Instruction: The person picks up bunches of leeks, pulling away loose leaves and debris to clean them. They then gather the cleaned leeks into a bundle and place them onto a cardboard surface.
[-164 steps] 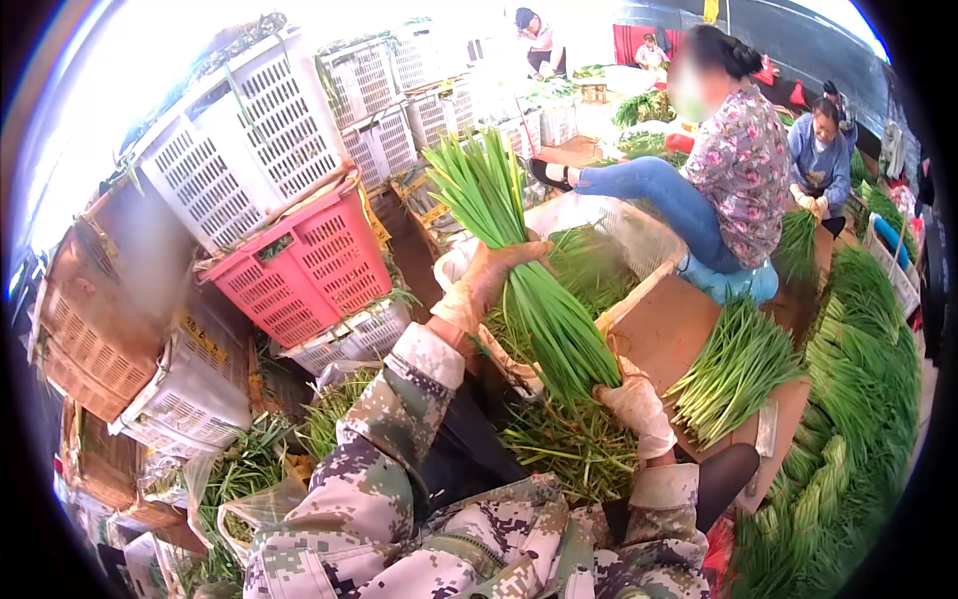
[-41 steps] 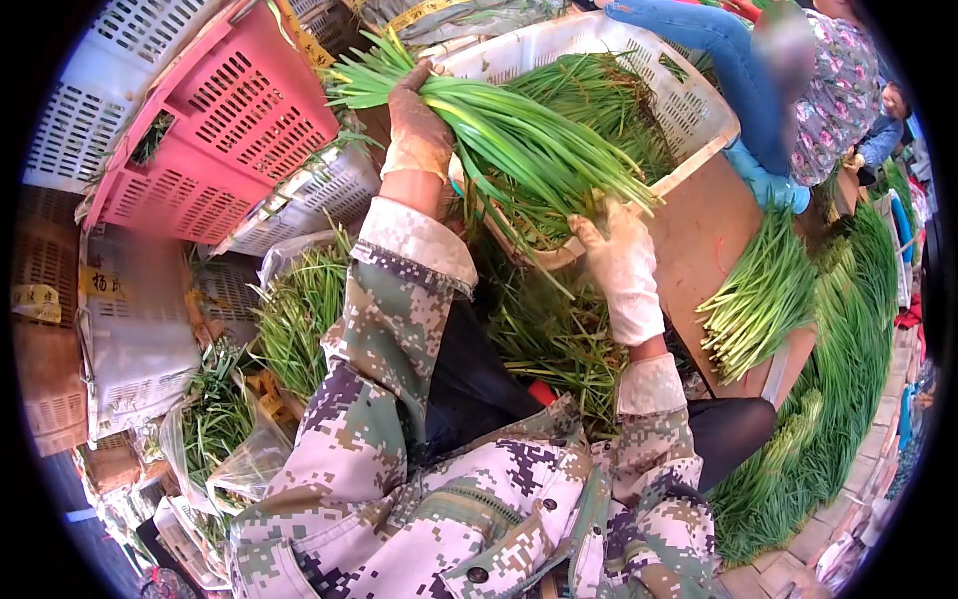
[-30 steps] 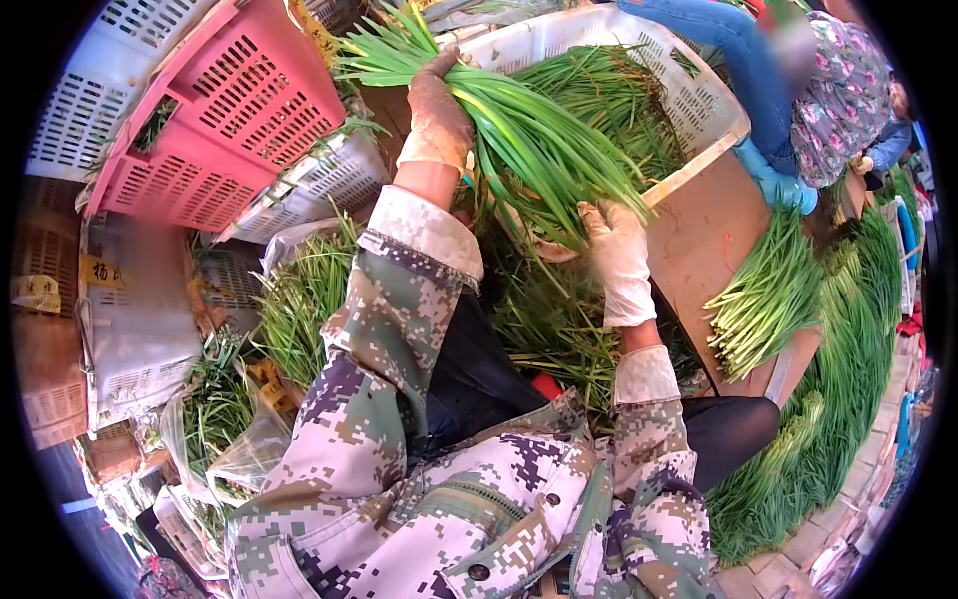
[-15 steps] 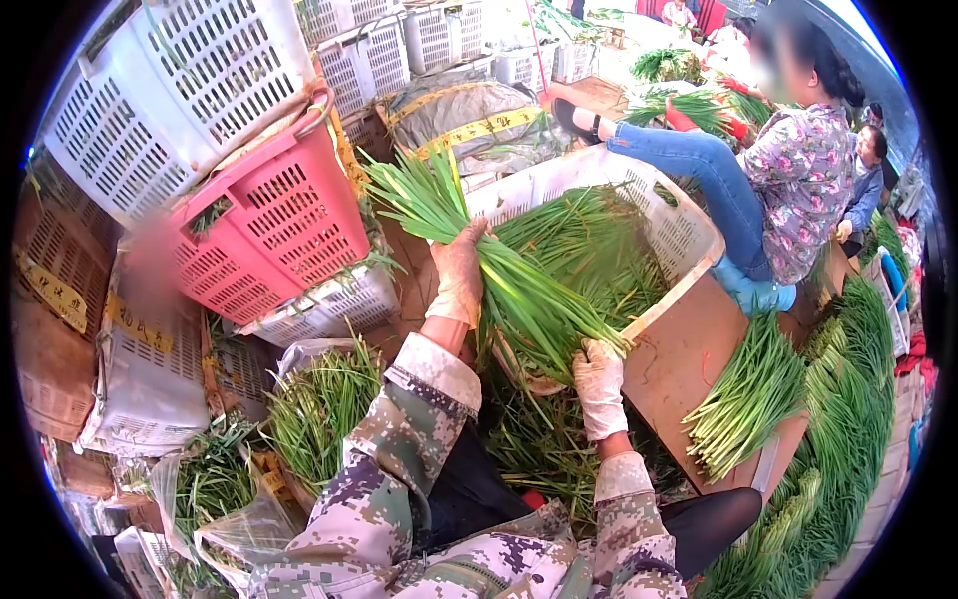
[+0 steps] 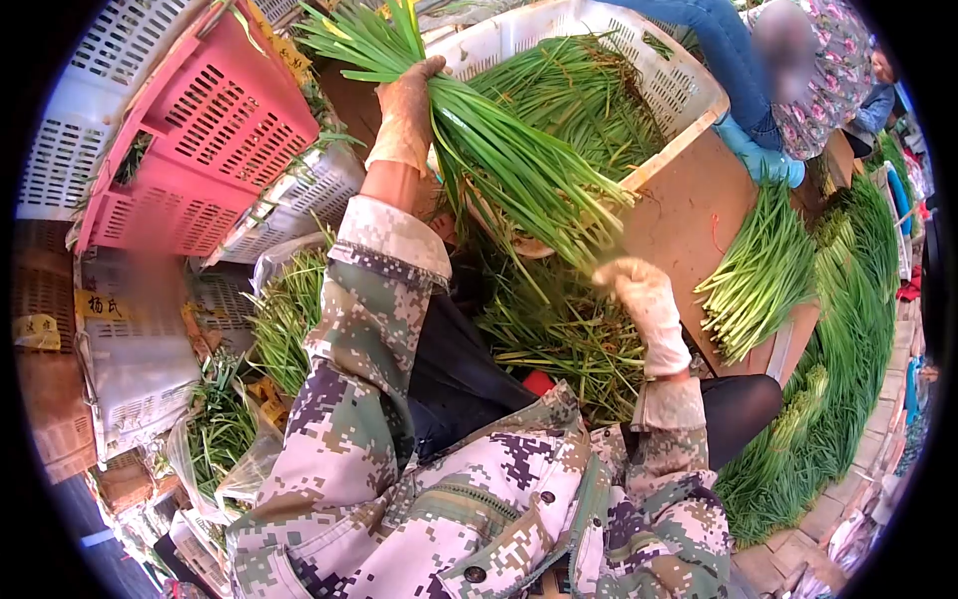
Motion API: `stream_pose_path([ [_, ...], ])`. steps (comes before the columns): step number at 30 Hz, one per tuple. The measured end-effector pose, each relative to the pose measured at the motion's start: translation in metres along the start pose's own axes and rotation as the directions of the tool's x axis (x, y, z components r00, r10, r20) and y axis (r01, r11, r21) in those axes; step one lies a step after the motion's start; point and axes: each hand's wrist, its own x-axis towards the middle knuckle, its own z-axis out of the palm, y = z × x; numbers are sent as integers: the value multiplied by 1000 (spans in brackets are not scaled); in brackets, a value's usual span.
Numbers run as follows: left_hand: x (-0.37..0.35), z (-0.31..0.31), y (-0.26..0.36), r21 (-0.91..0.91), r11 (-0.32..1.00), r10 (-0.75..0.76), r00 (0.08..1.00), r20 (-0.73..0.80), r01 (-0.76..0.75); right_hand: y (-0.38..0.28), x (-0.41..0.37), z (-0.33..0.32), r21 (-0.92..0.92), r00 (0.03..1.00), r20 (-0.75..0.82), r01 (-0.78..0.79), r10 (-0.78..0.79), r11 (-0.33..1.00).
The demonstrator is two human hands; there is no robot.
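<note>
My left hand (image 5: 407, 118), in a pale thin glove, is closed round a bunch of garlic chives (image 5: 524, 155). The green leaf tips fan out at the upper left and the pale stem ends slant down to the right. Just below those stem ends is my right hand (image 5: 647, 307), also gloved, its fingers curled in and slightly blurred at the tips. Whether anything is pinched there I cannot make out. Behind the bunch stands a white plastic crate (image 5: 689, 95) holding more chives. Loose leaves and stalks (image 5: 574, 344) lie below the bunch, in front of my lap.
On the brown board (image 5: 664, 215) to the right rests a tidy chive bundle (image 5: 763, 270). A long row of chives (image 5: 848, 379) lies beyond it. A person in jeans (image 5: 723, 45) sits close by. Pink crate (image 5: 210, 130) and white crates stand stacked on the left.
My right hand has come away from the stem ends, down and to the right, fingers curled. My left hand still holds the chives. The view has tilted downward.
</note>
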Motion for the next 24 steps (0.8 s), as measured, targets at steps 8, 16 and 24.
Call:
stream_pose_path([
  [8,9,1,-9,-7,1000,20,998,-53,-20,104,-67,11,-761,788,518,247,333,599],
  [16,18,-3,-14,-32,999,14,999,-35,-15,31,-45,16,-665,999,-33,9,-42,747],
  [24,11,5,-11,-19,996,83,990,-110,-85,-9,6,62,-726,726,-155,376,-670,576],
])
